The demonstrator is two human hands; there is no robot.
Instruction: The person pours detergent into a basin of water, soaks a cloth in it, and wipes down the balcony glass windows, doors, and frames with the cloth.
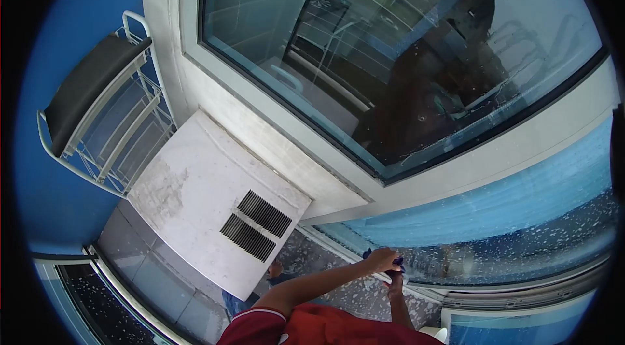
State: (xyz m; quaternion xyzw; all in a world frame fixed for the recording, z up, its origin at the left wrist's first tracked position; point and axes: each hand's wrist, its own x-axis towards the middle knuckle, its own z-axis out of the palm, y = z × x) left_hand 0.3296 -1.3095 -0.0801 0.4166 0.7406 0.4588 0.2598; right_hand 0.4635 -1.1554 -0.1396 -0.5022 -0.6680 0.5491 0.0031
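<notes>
My left hand (381,259) and my right hand (394,284) are close together in front of a wet glass panel (508,241). Both are closed around a small, bunched dark blue cloth (399,263), of which only bits show between and beside the fingers. The left arm reaches across from the lower left; the right arm comes up from below. White suds and drops speckle the lower glass, and a pale blue band runs above them.
A large window (403,71) above reflects a person in a cap. A white appliance top with dark vents (257,224) stands to the left, beside a white metal rack (124,104) with a black pad. Grey floor tiles (163,273) and a blue wall (71,13) are at left.
</notes>
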